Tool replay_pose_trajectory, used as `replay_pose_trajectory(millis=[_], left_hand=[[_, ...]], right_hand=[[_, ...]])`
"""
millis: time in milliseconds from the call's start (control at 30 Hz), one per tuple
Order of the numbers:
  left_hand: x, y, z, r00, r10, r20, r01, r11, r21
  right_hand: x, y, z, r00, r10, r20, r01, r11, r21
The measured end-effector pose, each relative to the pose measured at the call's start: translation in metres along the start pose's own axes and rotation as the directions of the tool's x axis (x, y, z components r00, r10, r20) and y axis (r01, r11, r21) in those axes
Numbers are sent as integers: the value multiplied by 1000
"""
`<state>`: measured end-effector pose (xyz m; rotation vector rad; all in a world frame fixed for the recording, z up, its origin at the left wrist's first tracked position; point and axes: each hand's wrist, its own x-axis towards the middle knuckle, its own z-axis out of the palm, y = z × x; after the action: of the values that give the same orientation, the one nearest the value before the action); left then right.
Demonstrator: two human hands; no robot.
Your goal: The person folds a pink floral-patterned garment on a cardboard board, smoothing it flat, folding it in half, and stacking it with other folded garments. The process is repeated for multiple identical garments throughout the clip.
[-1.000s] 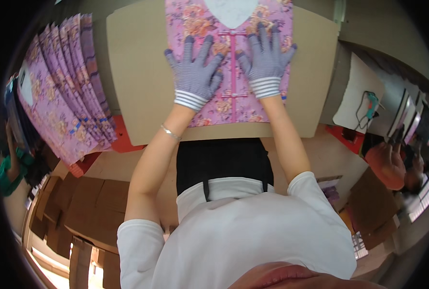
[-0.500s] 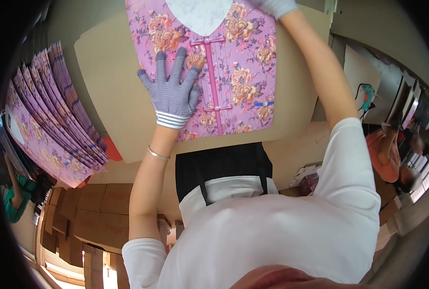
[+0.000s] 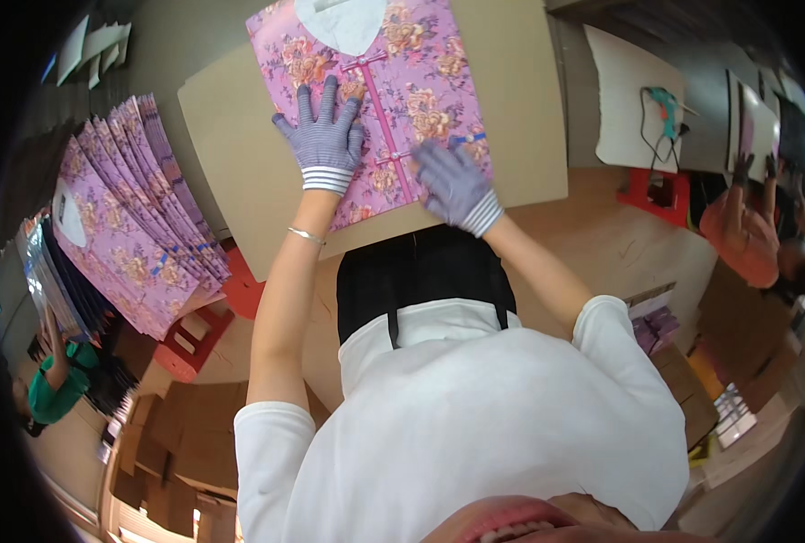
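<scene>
A flat purple-pink floral garment piece [image 3: 431, 81], with a white neck area, a pink strip down its front and a short blue band, lies in front of me. My left hand [image 3: 323, 145], in a striped grey glove, rests on its left half with fingers spread. In a matching glove, my right hand [image 3: 457, 185] lies flat over its lower right part, near the blue band. That hand is slightly blurred, but its fingers look stretched out. Neither hand grips anything. Under the garment piece is a tan cardboard sheet [image 3: 525, 118].
A fanned stack of similar floral pieces [image 3: 118, 240] stands to the left, by a red stool [image 3: 194, 342]. Cardboard boxes [image 3: 190, 430] sit behind it. At the right, a teal tool with a cord [image 3: 663, 113] lies on a pale board [image 3: 615, 81]. Other people are at both sides.
My right hand has come back from the far top edge onto the garment's lower right part. My left hand stays spread on the left half. The view has shifted.
</scene>
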<state>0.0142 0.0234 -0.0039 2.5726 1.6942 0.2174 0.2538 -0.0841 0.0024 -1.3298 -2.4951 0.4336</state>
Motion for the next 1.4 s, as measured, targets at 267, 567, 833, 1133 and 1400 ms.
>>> replay_pose_trajectory(millis=[267,567,833,1133,1400], left_hand=[[-51,21,-18,987,85,139,-83,996,-22],[-53,21,-16,973,96,211,-84,994,-65],[102,-68,-10,911,391,134,-382,920,-83],[202,-94,4,868,494,44,-487,866,-114],[80,-88,-2,959,282,21,-283,958,46]], right_hand=[[-56,-72,6,959,273,-75,-253,946,204],[54,44,5,975,-149,164,155,988,-24],[189,130,-37,880,-368,300,398,916,-44],[251,187,-27,910,-378,169,398,912,-103],[187,158,-41,978,-194,-76,154,919,-364]])
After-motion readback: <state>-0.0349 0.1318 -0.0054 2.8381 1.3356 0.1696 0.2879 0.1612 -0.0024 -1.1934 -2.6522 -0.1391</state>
